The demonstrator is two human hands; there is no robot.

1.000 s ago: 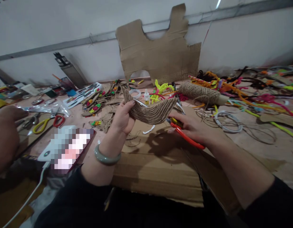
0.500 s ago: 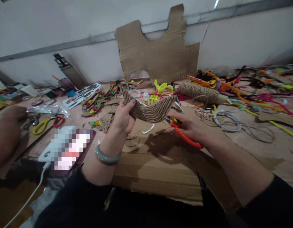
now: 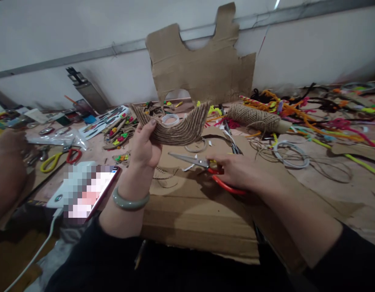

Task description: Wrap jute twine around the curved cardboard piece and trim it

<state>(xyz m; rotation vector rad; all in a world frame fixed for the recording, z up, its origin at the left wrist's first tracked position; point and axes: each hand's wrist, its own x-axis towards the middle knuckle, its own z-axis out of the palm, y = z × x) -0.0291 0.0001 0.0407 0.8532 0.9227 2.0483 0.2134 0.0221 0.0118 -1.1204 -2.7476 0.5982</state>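
Note:
My left hand grips a boat-shaped piece covered in rows of brown twine by its left part, thumb on the near face. The piece is held up above the table with its curved edge downward. Lower and to the right, my right hand is closed around red-handled scissors. Their blades point left, below the twine piece and apart from it; the blades look nearly together. Beneath both hands lies a sheet of cardboard with white scraps and bits of twine on it.
A spool of twine lies right of centre, beside coloured cords. Cut cardboard leans on the wall. At left are a phone, a white power bank, yellow-and-red scissors and another person's hand.
The twine piece has moved left and slightly up with my left hand. My right hand has drawn the scissors away from it and lower, so their blades now show.

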